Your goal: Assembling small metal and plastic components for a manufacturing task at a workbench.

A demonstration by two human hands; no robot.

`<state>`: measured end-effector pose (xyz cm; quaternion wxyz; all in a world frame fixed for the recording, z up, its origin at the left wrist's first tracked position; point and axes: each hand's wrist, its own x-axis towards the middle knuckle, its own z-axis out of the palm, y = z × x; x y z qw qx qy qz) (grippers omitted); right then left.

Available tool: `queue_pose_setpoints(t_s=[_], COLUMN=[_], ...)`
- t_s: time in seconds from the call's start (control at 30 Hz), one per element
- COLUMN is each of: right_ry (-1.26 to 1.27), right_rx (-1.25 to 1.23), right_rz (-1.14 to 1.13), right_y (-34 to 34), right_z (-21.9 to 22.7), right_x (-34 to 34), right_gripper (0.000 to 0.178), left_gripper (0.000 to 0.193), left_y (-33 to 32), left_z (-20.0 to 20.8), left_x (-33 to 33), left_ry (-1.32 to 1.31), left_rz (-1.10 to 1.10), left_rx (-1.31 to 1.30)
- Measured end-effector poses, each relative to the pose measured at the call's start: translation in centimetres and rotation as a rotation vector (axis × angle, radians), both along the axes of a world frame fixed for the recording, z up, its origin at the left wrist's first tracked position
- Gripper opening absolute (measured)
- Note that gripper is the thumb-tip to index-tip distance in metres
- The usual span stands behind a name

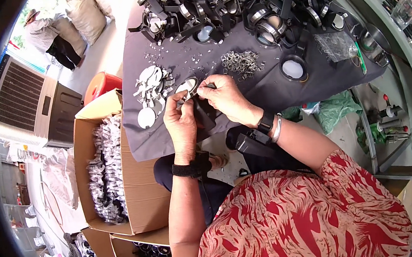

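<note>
Over the near edge of the table, my left hand (pixel 180 121) is closed with its fingertips on a black round-framed part (pixel 188 85) that has a pale disc in it. My right hand (pixel 228 99) pinches at the rim of the same part; what lies between its fingertips is too small to name. Left of the part is a pile of white discs and tabs (pixel 151 86), with one white disc (pixel 146 117) nearer me. Beyond my right hand sits a heap of small metal clips (pixel 242 63). Another black round-framed part (pixel 293 67) lies to the right.
Many black parts with metal rings (pixel 234 7) are heaped at the table's (pixel 271 87) back. A plastic bag (pixel 336 46) and a metal bowl (pixel 375 38) stand right. An open cardboard box (pixel 145 194) of wrapped pieces is at my left, near an air cooler (pixel 20 102). Someone (pixel 51 37) bends beside sacks.
</note>
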<state>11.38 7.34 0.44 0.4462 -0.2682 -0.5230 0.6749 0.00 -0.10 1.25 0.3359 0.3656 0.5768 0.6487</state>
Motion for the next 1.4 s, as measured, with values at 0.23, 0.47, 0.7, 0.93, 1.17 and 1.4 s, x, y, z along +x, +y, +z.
queue_pose_setpoints(t_s=[0.23, 0.47, 0.7, 0.93, 1.17, 1.4], right_ry=[-0.144, -0.308, -0.4, -0.367, -0.504, -0.601], right_rx=[-0.139, 0.255, 0.435, 0.566, 0.886, 0.766], right_rz=[0.116, 0.038, -0.134, -0.11, -0.08, 0.043], right_y=[0.0, 0.8, 0.3, -2.2, 0.1, 2.3], right_z=[1.1, 0.4, 2.7, 2.1, 1.1, 3.1], right_x=[0.6, -0.9, 0.5, 0.7, 0.6, 0.6], right_gripper=[0.015, 0.008, 0.014, 0.007, 0.014, 0.028], left_gripper=[0.015, 0.014, 0.01, 0.018, 0.015, 0.014], left_y=[-0.4, 0.1, 0.9, -2.4, -1.6, -0.7], left_z=[-0.2, 0.0, 0.5, 2.0, 2.9, 0.8], left_x=[-0.1, -0.3, 0.5, -2.1, -1.1, -2.9], left_ry=[0.002, 0.032, 0.24, 0.072, -0.159, -0.161], left_rz=[0.001, 0.026, -0.007, -0.315, -0.336, -0.295], left_rx=[0.006, 0.049, 0.076, -0.087, -0.1, -0.253])
